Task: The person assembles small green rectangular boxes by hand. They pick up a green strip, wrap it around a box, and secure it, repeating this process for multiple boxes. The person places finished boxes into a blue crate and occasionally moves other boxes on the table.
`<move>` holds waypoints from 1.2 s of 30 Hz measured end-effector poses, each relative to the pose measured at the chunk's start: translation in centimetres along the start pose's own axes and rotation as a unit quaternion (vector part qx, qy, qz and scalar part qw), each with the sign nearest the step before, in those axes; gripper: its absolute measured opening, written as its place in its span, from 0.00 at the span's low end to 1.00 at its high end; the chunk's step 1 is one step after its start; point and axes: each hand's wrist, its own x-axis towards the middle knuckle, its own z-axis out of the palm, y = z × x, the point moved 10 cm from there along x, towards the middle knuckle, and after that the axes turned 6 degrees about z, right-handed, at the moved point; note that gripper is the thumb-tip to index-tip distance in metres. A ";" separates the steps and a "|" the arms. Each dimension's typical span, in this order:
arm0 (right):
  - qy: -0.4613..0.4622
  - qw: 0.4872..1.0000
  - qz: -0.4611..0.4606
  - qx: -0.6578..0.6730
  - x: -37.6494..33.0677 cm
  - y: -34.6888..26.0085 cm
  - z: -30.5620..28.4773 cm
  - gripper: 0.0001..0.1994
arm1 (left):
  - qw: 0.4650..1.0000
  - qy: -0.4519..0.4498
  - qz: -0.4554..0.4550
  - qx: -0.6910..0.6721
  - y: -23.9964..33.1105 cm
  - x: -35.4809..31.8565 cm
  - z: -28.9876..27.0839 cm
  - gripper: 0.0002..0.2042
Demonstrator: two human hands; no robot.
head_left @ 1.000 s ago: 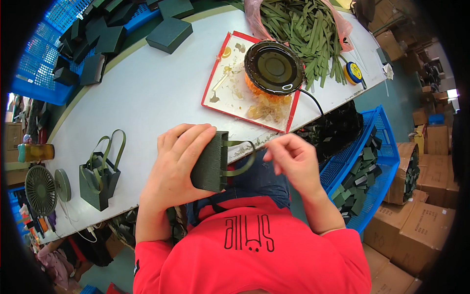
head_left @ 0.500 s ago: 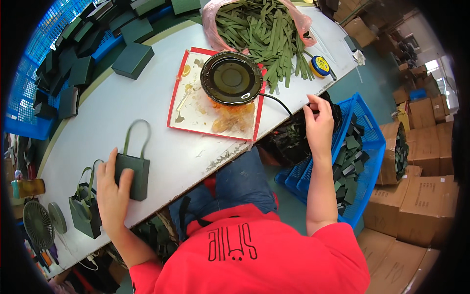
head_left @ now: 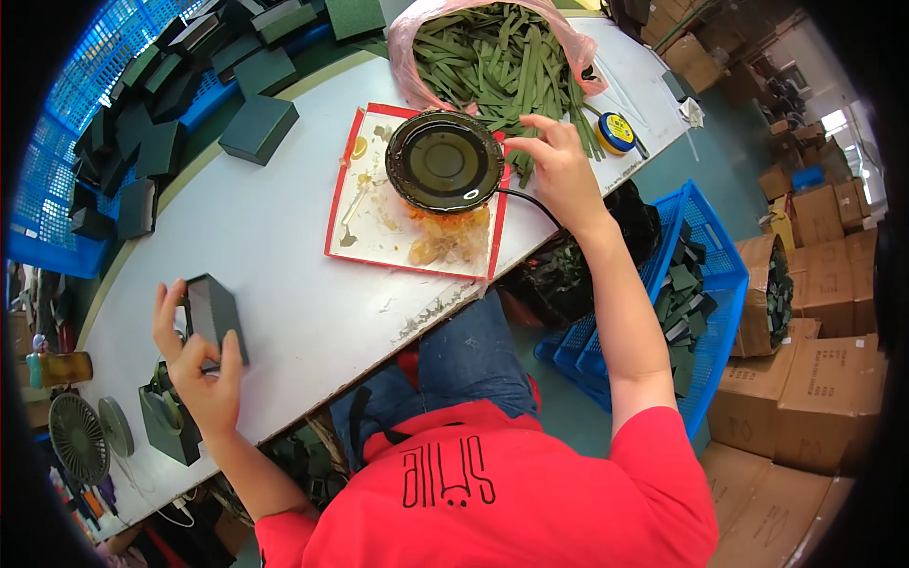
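At the table's left, my left hand closes around a small dark green box, which is tilted with its grey inside showing. Thumb and fingers lie on either side of it, while one finger points up and away. Behind the wrist stands a second small green bag-shaped box. My right hand is open, thumb and forefinger apart, beside the rim of a round black pan with a glossy dark surface. Green strips spill from a pink plastic bag just beyond its fingertips.
Under the pan lies a stained white, red-edged tray. Green boxes fill a blue crate at far left; one box sits on the table. A small fan, round tin, blue crate and cartons surround the workspace.
My right hand has moved up and left from the table's edge to the pan's rim. My left hand has shifted left and turned the box; its handle no longer shows.
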 end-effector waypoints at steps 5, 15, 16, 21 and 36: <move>-0.085 0.993 -0.059 -0.056 0.9 -1.2 1.5 0.14 | 0.983 -0.180 0.011 0.018 3.7 0.4 4.0 0.15; -0.043 0.975 0.128 0.178 0.5 2.8 0.2 0.08 | 0.962 -0.257 0.046 0.079 4.0 -0.5 6.2 0.36; -0.044 0.957 0.185 0.219 0.0 3.6 0.4 0.08 | 0.963 -0.254 0.046 0.074 4.0 -0.6 6.1 0.37; -0.058 0.925 0.244 0.284 -1.5 5.2 1.4 0.11 | 0.972 -0.227 -0.003 0.063 3.5 -0.2 6.1 0.39; -0.056 0.903 0.182 0.385 -2.5 3.3 -1.0 0.16 | 0.970 -0.226 0.017 0.083 3.8 -0.6 6.6 0.36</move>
